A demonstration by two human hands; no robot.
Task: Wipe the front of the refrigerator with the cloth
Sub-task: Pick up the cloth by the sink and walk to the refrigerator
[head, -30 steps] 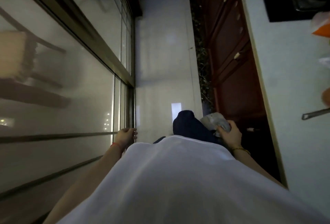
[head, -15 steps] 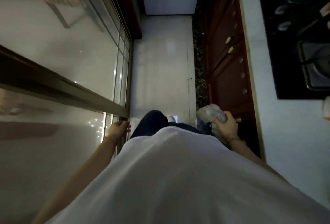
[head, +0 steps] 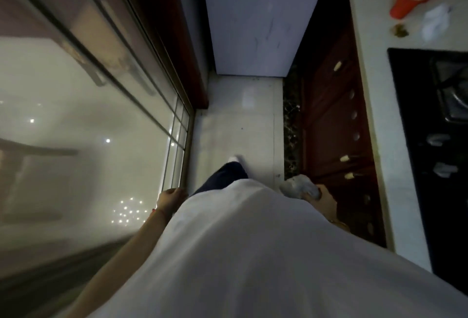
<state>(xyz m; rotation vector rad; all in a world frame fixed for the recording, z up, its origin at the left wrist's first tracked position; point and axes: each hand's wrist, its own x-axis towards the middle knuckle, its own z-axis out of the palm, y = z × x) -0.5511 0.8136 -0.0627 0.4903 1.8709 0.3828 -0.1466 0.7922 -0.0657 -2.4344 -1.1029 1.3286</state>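
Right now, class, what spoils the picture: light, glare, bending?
Head view: dim overall; lamp glare dots the window; wide-angle lens bends the counter edge and fridge; the cloth in the right hand looks soft.

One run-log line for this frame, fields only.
phase: approach | right hand: grips cloth | left hand: loosely curled at glass door frame | refrigerator: ahead, not touched | wiping: not begun
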